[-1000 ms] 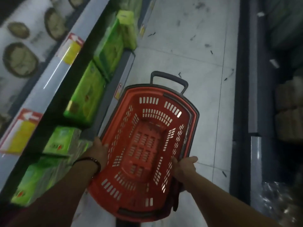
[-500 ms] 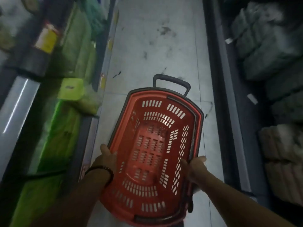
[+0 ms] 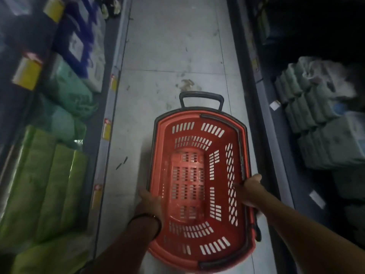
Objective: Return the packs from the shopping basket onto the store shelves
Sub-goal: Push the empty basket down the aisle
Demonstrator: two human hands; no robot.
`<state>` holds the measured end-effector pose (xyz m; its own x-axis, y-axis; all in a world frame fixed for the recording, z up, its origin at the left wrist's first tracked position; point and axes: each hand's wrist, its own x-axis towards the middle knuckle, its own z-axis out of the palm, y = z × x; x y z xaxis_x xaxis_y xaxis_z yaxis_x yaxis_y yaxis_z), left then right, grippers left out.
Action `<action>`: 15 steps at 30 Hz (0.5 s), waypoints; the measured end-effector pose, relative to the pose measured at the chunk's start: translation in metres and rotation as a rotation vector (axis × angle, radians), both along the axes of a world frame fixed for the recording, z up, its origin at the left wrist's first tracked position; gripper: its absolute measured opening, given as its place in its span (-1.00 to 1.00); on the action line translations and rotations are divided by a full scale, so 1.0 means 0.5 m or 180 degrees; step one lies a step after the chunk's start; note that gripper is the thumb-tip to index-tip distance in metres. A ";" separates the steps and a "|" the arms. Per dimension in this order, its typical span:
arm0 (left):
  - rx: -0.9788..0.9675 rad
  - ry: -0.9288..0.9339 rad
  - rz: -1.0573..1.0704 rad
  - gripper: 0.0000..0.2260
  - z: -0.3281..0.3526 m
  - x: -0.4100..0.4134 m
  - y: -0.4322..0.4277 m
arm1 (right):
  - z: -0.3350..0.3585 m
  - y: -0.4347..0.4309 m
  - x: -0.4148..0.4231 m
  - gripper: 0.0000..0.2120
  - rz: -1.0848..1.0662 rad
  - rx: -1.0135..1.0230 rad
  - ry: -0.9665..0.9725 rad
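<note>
Between two rows of store shelves, over a scuffed pale floor (image 3: 167, 46), a person holds a red shopping basket (image 3: 198, 117) out in front of the body, seen from above. Its slotted inside shows no packs, so the unloading looks finished or close to it. The right grip (image 3: 251, 192) grasps the right rim, thumb hooked over the edge. The left grip (image 3: 151, 202) sits against the left rim, but motion blur hides whether its fingers curl round it. Both meet the basket near its close end, so the far end, weighted by the dark pull handle (image 3: 201, 95), could dip and twist the rim loose, most likely on the left side. The aisle is narrow, so a swing could also knock the yellow price tags (image 3: 106, 131) or the green packs (image 3: 45, 184) stacked on the left shelf; pale packs (image 3: 316, 125) crowd the right shelf. The basket's long axis runs straight down the aisle, away from the person, with the pull handle pointing forward and the open mouth facing up.
</note>
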<state>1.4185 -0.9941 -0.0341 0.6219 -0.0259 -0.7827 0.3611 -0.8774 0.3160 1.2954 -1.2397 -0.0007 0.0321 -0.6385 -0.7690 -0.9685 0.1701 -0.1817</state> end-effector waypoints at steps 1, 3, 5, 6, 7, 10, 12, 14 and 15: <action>0.0023 0.0071 0.0001 -0.68 -0.012 0.037 -0.033 | -0.006 -0.033 0.039 -0.35 -0.0138 0.0154 0.0050; -0.0039 -0.0013 -0.0062 -0.77 -0.010 0.115 -0.099 | -0.010 -0.115 0.121 -0.36 -0.0007 0.0183 0.0012; -0.0072 -0.0049 -0.0048 -0.76 0.005 0.205 -0.180 | -0.003 -0.186 0.209 -0.37 -0.0102 0.0144 -0.0019; -0.0042 -0.0023 -0.0075 -0.69 -0.002 0.243 -0.211 | -0.010 -0.219 0.241 -0.37 -0.0084 0.0155 -0.0024; 0.0023 0.0023 -0.0100 -0.59 -0.006 0.282 -0.244 | -0.009 -0.252 0.279 -0.36 -0.0063 0.0246 -0.0002; 0.0045 0.0038 -0.0224 -0.40 -0.016 0.413 -0.350 | -0.014 -0.357 0.393 -0.33 -0.0028 0.0258 -0.0098; 0.0054 0.0026 -0.0147 -0.36 -0.031 0.493 -0.417 | -0.013 -0.424 0.469 -0.32 -0.0078 0.0296 -0.0116; -0.0061 -0.0039 0.0036 -0.38 -0.046 0.576 -0.488 | -0.025 -0.497 0.539 -0.31 -0.0191 0.0285 -0.0153; -0.0073 -0.0021 0.0146 -0.38 -0.046 0.617 -0.525 | -0.033 -0.540 0.581 -0.34 -0.0198 0.0293 -0.0153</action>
<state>1.7271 -1.2565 -0.0574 0.6280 -0.0153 -0.7781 0.3985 -0.8525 0.3384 1.5861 -1.5097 -0.0172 0.0327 -0.5672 -0.8229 -0.9461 0.2477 -0.2084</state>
